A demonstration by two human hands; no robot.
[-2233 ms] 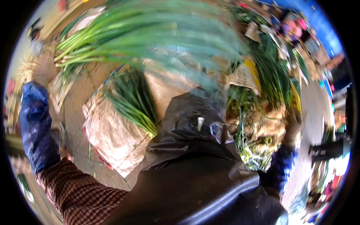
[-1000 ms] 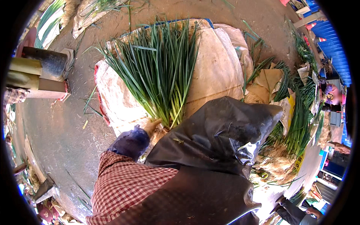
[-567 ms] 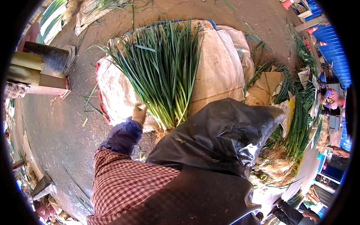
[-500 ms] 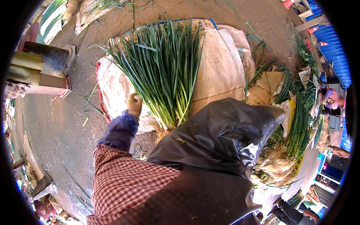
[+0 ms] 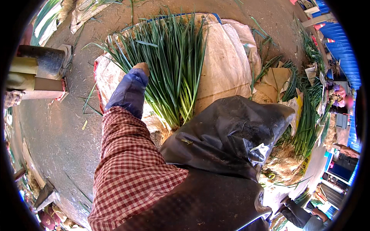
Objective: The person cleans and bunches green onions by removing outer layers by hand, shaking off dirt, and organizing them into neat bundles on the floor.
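A large bunch of green onions (image 5: pixel 169 65) lies fanned out, its green tops pointing away from me and its pale roots near my knee. Beneath it is a flattened woven sack (image 5: pixel 227 65). My left hand (image 5: pixel 142 68), below a blue sleeve cover, reaches to the left side of the leaves. Its fingers are too hidden to show whether they grip any. My right hand is out of view. A dark plastic apron (image 5: pixel 223 134) covers my lap and knee, close beside the root ends.
More green onions (image 5: pixel 306 127) lie in heaps on the right, with a brown sack piece (image 5: pixel 273 82) near them. On the left are a person's dark boot (image 5: pixel 46 59) and several leaf scraps on the floor. Another person (image 5: pixel 298 213) is at the lower right.
My left hand has moved forward and up, from beside the pale stalks to the leaves farther along the bunch. The view has shifted slightly; the bunch lies as before.
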